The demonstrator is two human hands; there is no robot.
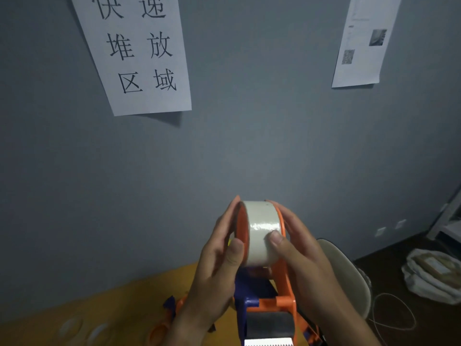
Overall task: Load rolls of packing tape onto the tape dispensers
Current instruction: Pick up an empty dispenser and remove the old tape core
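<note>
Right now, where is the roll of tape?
In the head view, the roll of tape sits low at centre in the orange dispenser, between the left hand and the right hand.

1. In the lower centre of the frame, the left hand [219,255] and right hand [299,253] are gripping an orange tape dispenser [279,295] carrying a white tape roll [262,228].
2. The right thumb is pressing on the roll.
3. A second dispenser [164,323] is lying on the yellow table [99,303], lower left.

Grey wall [249,146], two printed paper sheets [139,53] taped up, yellow table [99,303], dark floor [399,260], dim light
</note>
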